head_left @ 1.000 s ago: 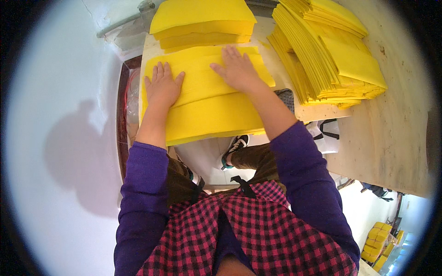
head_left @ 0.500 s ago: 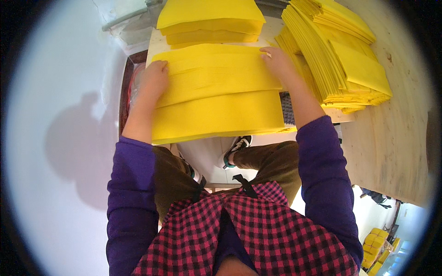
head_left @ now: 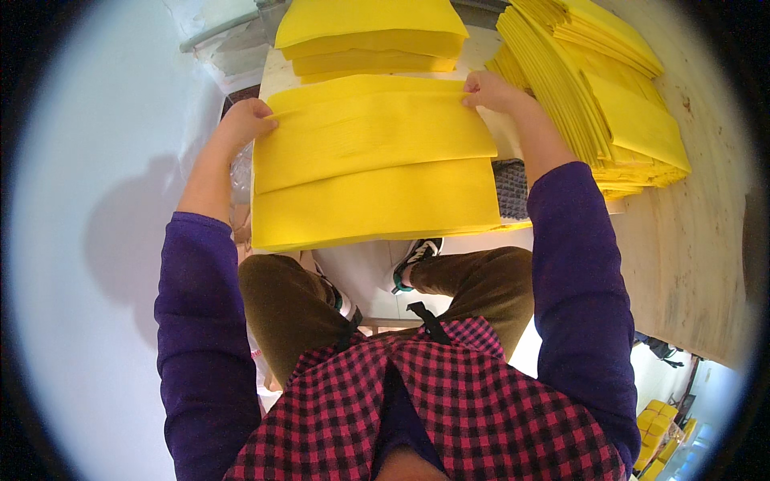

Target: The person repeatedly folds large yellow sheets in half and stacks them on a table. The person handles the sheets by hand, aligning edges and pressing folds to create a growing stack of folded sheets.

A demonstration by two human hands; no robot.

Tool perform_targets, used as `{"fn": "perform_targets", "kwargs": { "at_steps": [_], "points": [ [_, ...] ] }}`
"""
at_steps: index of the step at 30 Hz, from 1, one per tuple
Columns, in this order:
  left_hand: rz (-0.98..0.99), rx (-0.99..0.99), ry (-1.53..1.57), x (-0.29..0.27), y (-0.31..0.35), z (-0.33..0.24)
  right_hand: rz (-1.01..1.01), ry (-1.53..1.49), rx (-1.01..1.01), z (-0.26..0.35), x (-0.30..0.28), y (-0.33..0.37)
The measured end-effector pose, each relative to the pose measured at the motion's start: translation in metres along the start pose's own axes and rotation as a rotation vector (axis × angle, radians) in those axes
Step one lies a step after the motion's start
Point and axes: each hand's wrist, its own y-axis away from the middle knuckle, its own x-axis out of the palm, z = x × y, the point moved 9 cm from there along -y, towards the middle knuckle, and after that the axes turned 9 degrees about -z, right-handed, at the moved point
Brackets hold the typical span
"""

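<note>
A yellow felt-like fabric sheet [head_left: 373, 124] lies across a wider pile of yellow sheets [head_left: 377, 207] in front of me. Its near edge runs at a slight slant over the pile. My left hand [head_left: 245, 125] pinches the sheet's left edge between thumb and fingers. At the far right corner, my right hand [head_left: 493, 91] has the same sheet pinched. Both arms reach forward, spread to the sheet's width. How many layers each pinch takes in cannot be made out.
Beyond the sheet stands a stack of folded yellow fabric [head_left: 369, 32]. A large heap of folded yellow pieces [head_left: 593, 96] rests on the wooden table [head_left: 682, 240] at right. A dark textured pad [head_left: 511, 188] shows beside the pile. A white wall [head_left: 96, 200] is close on the left.
My left hand has moved outward to the left and my right hand slightly right and up. The sheet's left side has shifted left, and its near edge slants less.
</note>
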Motion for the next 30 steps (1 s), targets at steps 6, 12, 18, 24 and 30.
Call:
{"fn": "perform_targets", "kwargs": {
  "at_steps": [6,12,18,24,30],
  "points": [
    [-0.010,-0.009,0.104,-0.023,0.022,-0.023,-0.130,-0.214,-0.025,-0.004,-0.018,0.007],
    [-0.043,0.131,0.397,-0.070,0.076,-0.056,-0.179,-0.275,-0.027,0.022,-0.067,0.056],
    [-0.181,0.221,0.154,-0.133,0.151,-0.081,-0.135,-0.727,0.049,0.053,-0.108,0.150],
    [-0.116,0.307,0.328,-0.152,0.194,-0.130,-0.286,-0.967,0.009,0.058,-0.148,0.244],
    [-0.190,0.492,0.293,-0.136,0.208,-0.219,-0.541,-0.941,-0.007,0.012,-0.203,0.313]
  ]
}}
